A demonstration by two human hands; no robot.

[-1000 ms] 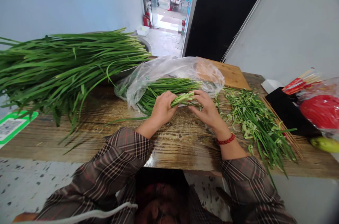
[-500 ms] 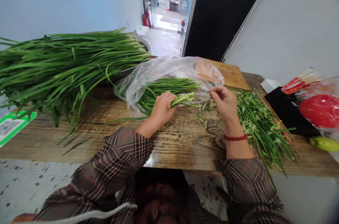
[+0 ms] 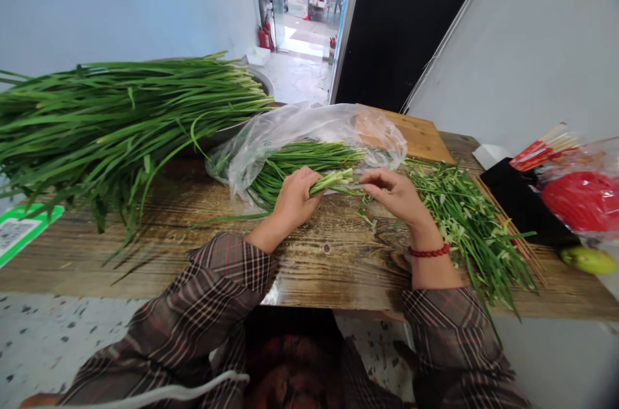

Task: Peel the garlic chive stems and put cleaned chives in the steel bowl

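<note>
My left hand (image 3: 297, 198) is closed around a small bunch of garlic chives (image 3: 333, 182), whose pale stem ends stick out to the right. Just beyond those ends is my right hand (image 3: 394, 193), thumb and forefinger a little apart, with nothing visible between them. Behind the held bunch, more chives (image 3: 309, 154) lie in an open clear plastic bag (image 3: 319, 115). A large heap of long chives (image 3: 135, 106) rests at the left, stems toward the bag. Right of my right hand lies a loose pile of leaves and trimmings (image 3: 464, 222).
A wooden board (image 3: 420, 131) lies behind the bag on the wooden table (image 3: 314, 267). Along the right stand a black box (image 3: 522, 202) with wrapped chopsticks, a red bundle in plastic (image 3: 583, 199) and a yellow-green fruit (image 3: 587, 259). A green-edged code card (image 3: 24, 231) is at the left.
My right hand has moved left, closer to the stem ends, and its pinched thumb and forefinger have parted. My left hand keeps its hold on the bunch.
</note>
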